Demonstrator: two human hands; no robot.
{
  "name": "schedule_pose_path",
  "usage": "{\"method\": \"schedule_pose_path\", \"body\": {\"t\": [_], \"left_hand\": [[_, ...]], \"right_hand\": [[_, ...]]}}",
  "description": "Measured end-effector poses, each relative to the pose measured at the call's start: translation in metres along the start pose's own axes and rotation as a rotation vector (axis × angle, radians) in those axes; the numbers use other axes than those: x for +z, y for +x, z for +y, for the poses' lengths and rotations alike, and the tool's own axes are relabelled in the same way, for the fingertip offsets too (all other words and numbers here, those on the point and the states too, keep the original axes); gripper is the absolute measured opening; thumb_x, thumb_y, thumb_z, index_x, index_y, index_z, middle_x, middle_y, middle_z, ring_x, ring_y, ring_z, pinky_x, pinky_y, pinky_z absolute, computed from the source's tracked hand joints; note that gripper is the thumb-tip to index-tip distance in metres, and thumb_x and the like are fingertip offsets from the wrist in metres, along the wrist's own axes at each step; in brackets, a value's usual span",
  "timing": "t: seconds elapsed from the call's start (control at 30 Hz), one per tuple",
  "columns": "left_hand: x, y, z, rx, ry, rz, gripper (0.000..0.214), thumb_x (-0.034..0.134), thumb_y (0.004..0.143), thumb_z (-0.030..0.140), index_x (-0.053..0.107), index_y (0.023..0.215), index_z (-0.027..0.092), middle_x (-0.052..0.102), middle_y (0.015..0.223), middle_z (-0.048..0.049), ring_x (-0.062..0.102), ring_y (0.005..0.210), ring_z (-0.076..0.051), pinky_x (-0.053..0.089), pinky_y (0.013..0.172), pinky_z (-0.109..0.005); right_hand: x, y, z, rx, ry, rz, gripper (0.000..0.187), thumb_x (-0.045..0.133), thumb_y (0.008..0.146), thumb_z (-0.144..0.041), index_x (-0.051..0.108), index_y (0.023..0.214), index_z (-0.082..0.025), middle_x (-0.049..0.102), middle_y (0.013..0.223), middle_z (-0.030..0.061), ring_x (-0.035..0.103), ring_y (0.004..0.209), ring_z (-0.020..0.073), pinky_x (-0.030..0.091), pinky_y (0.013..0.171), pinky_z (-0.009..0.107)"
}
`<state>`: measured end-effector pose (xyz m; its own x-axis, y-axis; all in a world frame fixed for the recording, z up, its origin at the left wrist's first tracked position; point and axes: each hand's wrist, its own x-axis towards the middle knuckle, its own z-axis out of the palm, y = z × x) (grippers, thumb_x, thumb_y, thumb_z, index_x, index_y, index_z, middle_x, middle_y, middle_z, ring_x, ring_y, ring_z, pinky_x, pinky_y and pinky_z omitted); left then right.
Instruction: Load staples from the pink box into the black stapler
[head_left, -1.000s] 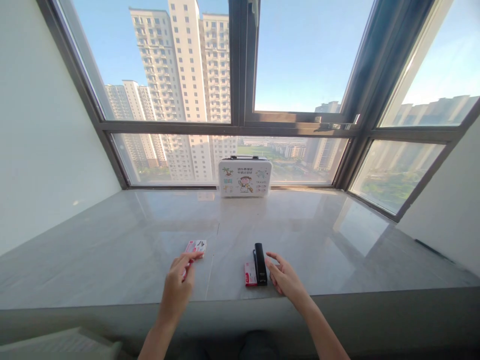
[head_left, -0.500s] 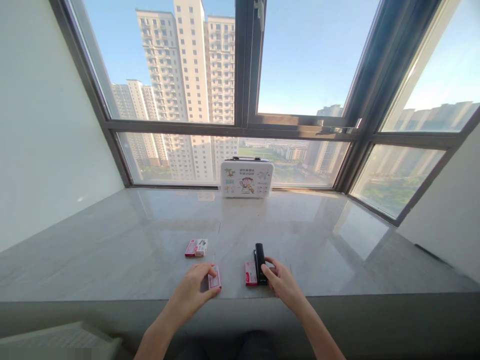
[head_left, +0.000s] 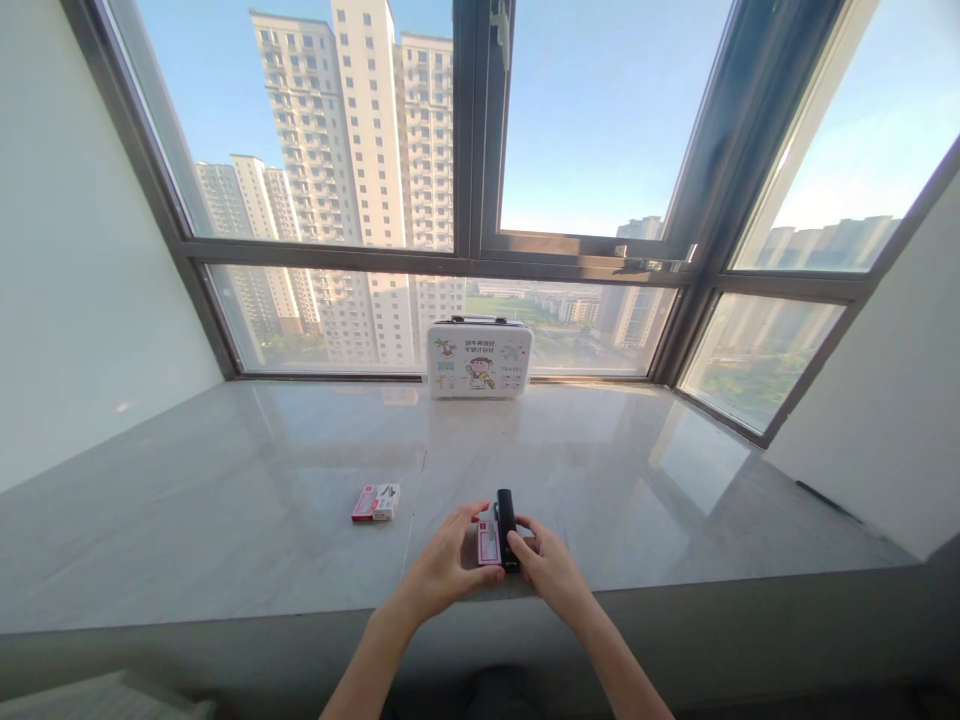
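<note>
My left hand [head_left: 439,560] spans a small pink-and-white staple box [head_left: 488,543], with the thumb at its near end and fingers at its far end. The box sits right against the left side of a black stapler [head_left: 506,525]. Around the stapler's right side curls my right hand [head_left: 551,565], gripping it with the thumb on top. The red-and-white box that lay beside the stapler is no longer visible; the box in my left hand covers that spot. Farther left, two more small boxes [head_left: 376,503] lie side by side on the grey marbled sill [head_left: 247,520].
A white case [head_left: 480,375] with cartoon prints and a black handle stands upright against the window at the back. Dark window frames [head_left: 330,258] border the sill. Its front edge runs just before my wrists, and a pale object [head_left: 112,695] shows at the lower left.
My left hand has carried its staple box rightward to the stapler, over where the red-and-white box lay. My right hand stays on the stapler. The camera view has shifted slightly.
</note>
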<state>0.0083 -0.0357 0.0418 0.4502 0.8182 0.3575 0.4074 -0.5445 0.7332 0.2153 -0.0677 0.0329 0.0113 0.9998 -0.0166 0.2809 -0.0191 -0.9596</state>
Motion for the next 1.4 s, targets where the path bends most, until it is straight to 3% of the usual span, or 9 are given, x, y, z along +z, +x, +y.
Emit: {"method": "schedule_pose_path", "body": {"t": [0.1,0.2,0.3,0.4,0.53,0.67,1.0,1.2,1.4], "left_hand": [[-0.038,-0.006,-0.016,-0.119,0.065,0.253,0.041,0.047,0.096,0.046,0.059,0.130,0.026,0.067,0.119,-0.0067,0.064,0.097,-0.021,0.051,0.084,-0.031],[-0.086,-0.020,-0.053,-0.274,0.231,0.536,0.041,0.034,0.099,0.042,0.065,0.118,0.023,0.070,0.097,-0.0045,0.064,0.084,-0.020,0.051,0.078,-0.031],[-0.119,-0.044,-0.094,-0.270,0.539,0.499,0.037,0.044,0.093,0.040,0.068,0.117,0.027,0.068,0.117,-0.0059,0.059,0.109,-0.026,0.045,0.100,-0.042],[-0.127,-0.075,-0.120,-0.241,0.666,0.384,0.036,0.051,0.089,0.045,0.069,0.117,0.031,0.060,0.136,-0.0047,0.051,0.125,-0.029,0.039,0.109,-0.047],[-0.122,-0.103,-0.120,-0.231,0.590,0.288,0.033,0.061,0.084,0.054,0.071,0.102,0.029,0.051,0.147,-0.0043,0.043,0.137,-0.031,0.037,0.113,-0.048],[-0.114,-0.103,-0.093,-0.249,0.394,0.084,0.028,0.066,0.083,0.052,0.068,0.089,0.025,0.058,0.141,-0.0055,0.053,0.130,-0.030,0.043,0.110,-0.045],[-0.029,-0.013,0.006,-0.023,0.046,0.046,0.055,0.076,0.076,0.046,0.062,0.125,0.027,0.066,0.123,-0.0078,0.062,0.113,-0.027,0.049,0.100,-0.040],[0.001,0.013,0.004,-0.105,-0.095,-0.102,0.067,0.083,0.066,0.038,0.060,0.128,0.028,0.070,0.115,-0.0052,0.067,0.101,-0.025,0.053,0.090,-0.035],[0.004,0.007,0.002,-0.074,-0.084,-0.058,0.079,0.084,0.066,0.046,0.053,0.136,0.028,0.066,0.124,-0.0081,0.063,0.110,-0.027,0.050,0.095,-0.038]], "right_hand": [[0.001,0.001,0.004,0.004,0.003,0.014,0.058,0.056,0.088,-0.057,0.060,0.126,-0.014,0.053,0.056,-0.0034,0.046,0.049,0.0123,0.034,0.049,0.023],[0.002,0.002,0.007,-0.001,0.009,0.029,0.058,0.057,0.088,-0.056,0.060,0.127,-0.014,0.053,0.057,-0.0032,0.046,0.051,0.0127,0.034,0.049,0.023],[0.002,0.003,0.009,-0.010,0.016,0.047,0.061,0.057,0.087,-0.057,0.058,0.130,-0.014,0.054,0.058,-0.0029,0.046,0.052,0.0130,0.034,0.050,0.023],[0.003,0.003,0.009,-0.016,0.007,0.060,0.065,0.058,0.086,-0.058,0.057,0.133,-0.013,0.055,0.059,-0.0025,0.045,0.052,0.0133,0.035,0.051,0.024],[0.003,0.003,0.009,-0.011,0.001,0.061,0.065,0.058,0.086,-0.058,0.059,0.132,-0.012,0.055,0.060,-0.0021,0.045,0.053,0.0135,0.036,0.052,0.025],[0.002,0.002,0.006,-0.014,0.031,0.051,0.063,0.059,0.086,-0.057,0.060,0.130,-0.012,0.054,0.059,-0.0028,0.044,0.053,0.0130,0.036,0.053,0.024],[-0.001,-0.002,-0.004,-0.015,-0.015,0.020,0.058,0.056,0.089,-0.055,0.061,0.128,-0.013,0.056,0.061,-0.0019,0.046,0.055,0.0127,0.038,0.054,0.023],[-0.002,0.002,0.005,-0.052,-0.092,0.008,0.059,0.051,0.091,-0.058,0.062,0.128,-0.014,0.056,0.061,-0.0023,0.046,0.054,0.0122,0.036,0.053,0.022],[-0.008,0.006,0.013,-0.044,-0.072,-0.032,0.069,0.045,0.092,-0.066,0.056,0.136,-0.013,0.054,0.060,-0.0032,0.047,0.054,0.0126,0.035,0.052,0.023]]}}
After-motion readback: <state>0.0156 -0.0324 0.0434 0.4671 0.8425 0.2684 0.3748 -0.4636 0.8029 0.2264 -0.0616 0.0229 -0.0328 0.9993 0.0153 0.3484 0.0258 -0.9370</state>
